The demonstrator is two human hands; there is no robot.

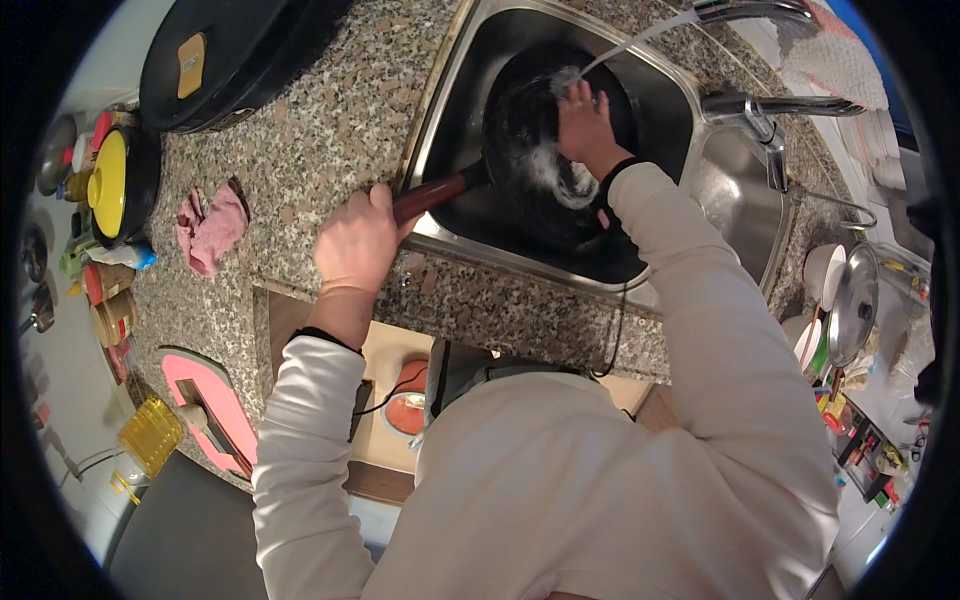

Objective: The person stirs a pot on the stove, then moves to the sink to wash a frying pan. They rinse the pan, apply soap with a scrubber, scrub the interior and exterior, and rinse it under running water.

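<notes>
A black frying pan (525, 120) sits in the steel sink basin (465, 255), tilted towards the tap side as far as I can tell. Its dark red handle (431, 196) reaches out over the sink's left rim, with my left hand (358, 240) closed around it. My right hand (586, 124) is over the inside of the pan, fingers spread, beside the running water (637, 37) from the faucet spout (750, 10). White foam (559, 176) lies in the pan below my right wrist. Whether my right palm hides anything cannot be seen.
A pink cloth (214, 229), a large black lidded pan (225, 52) and a yellow-lidded pot (112, 184) stand left on the granite counter. A pink cutting board (210, 405) lies nearer. Right are a small basin (731, 187), bowls (823, 270) and a steel lid (855, 307).
</notes>
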